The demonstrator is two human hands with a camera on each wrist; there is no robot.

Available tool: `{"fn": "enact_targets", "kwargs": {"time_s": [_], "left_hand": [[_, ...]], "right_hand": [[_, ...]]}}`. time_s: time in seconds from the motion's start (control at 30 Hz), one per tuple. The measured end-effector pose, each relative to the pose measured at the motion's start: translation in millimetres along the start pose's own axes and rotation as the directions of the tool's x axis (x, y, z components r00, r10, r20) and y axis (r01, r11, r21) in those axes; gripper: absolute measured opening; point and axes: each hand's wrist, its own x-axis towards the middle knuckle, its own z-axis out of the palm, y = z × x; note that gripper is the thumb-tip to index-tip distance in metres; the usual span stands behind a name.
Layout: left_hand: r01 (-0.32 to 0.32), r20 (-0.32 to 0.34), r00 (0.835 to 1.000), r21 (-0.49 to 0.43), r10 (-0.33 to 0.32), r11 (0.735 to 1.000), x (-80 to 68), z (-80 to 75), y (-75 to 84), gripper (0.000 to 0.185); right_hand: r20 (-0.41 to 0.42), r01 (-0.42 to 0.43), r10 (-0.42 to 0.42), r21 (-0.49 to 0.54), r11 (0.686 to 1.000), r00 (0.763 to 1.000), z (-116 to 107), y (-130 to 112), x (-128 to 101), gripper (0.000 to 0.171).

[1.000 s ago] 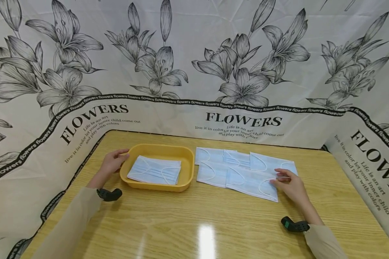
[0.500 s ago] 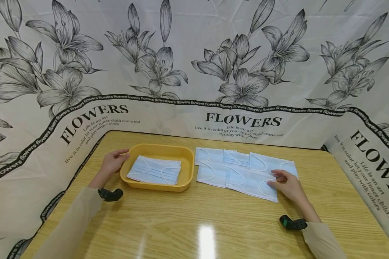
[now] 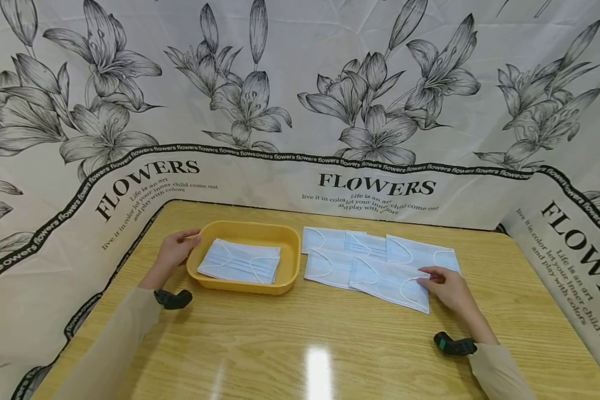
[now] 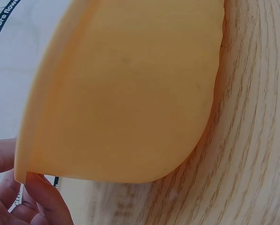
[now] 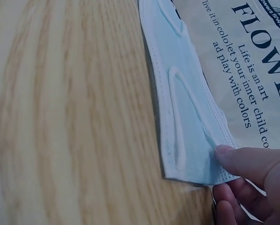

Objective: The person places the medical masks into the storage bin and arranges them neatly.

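Observation:
My left hand [image 3: 174, 251] grips the rim of a yellow plastic tray [image 3: 294, 250] at its left end. In the left wrist view, thumb and fingers sit on either side of the tray's rim [image 4: 29, 136]. Several light-blue face masks [image 3: 237, 262] lie stacked inside. On the right, my right hand [image 3: 450, 290] pinches the right edge of the nearest face mask [image 3: 387, 282]. The right wrist view has the thumb on top of this mask [image 5: 196, 136] and the other fingers by its edge, partly hidden.
More face masks [image 3: 420, 254] overlap in two rows right of the tray, behind and beside the pinched one. They lie on a wood-grain table [image 3: 260, 344]. A white cloth printed with flowers [image 3: 375, 191] hangs behind and along both sides.
My right hand has shifted slightly nearer along the mask's right edge, and its fingers have closed on that edge. The left hand and tray have kept their place.

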Motion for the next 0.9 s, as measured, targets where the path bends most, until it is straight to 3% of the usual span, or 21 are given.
{"fn": "enact_targets", "kwargs": {"time_s": [0.2,0.9], "left_hand": [[0.004,-0.009,1.000,0.002,-0.004,1.000,0.9,-0.3,-0.6,0.050],[0.007,-0.031,0.999,-0.009,-0.007,1.000,0.1,1.7,-0.4,0.049]], "right_hand": [[0.001,-0.022,0.022,-0.015,1.000,1.000,-2.3,1.9,-2.7,0.036],[-0.042,-0.038,0.045,0.150,0.988,0.998,-12.0,-16.3,-16.5,0.037]]}}
